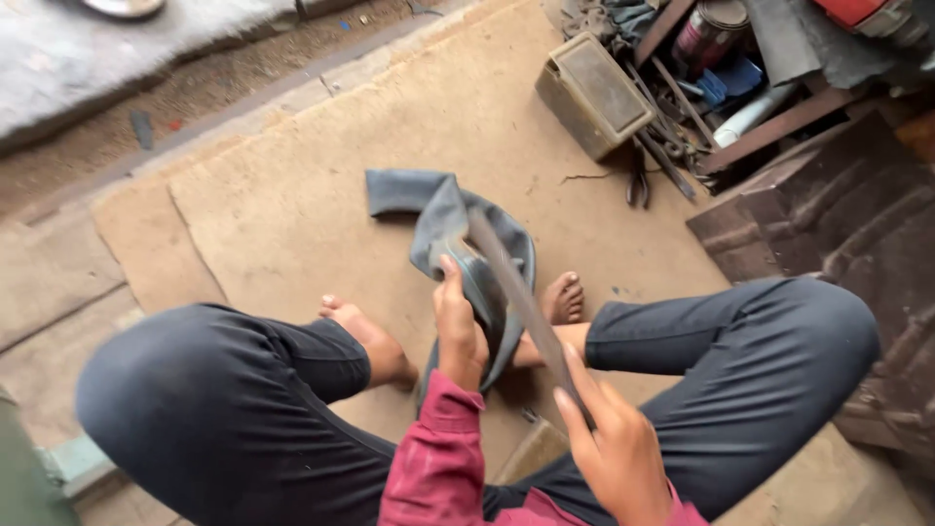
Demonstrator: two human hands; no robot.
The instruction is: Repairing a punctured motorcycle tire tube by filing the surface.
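My left hand [458, 326] clamps a fold of the tube [458, 229] | right hand [618, 443] grips the file [516, 292] laid across it | tube sags, soft and light, over my feet onto the mat [292, 195]; best held at the fold.

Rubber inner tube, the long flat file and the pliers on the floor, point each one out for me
rubber inner tube [429, 209], head view, on its grey upper fold
flat file [516, 292], head view, mid blade
pliers [638, 185], head view, on the handles
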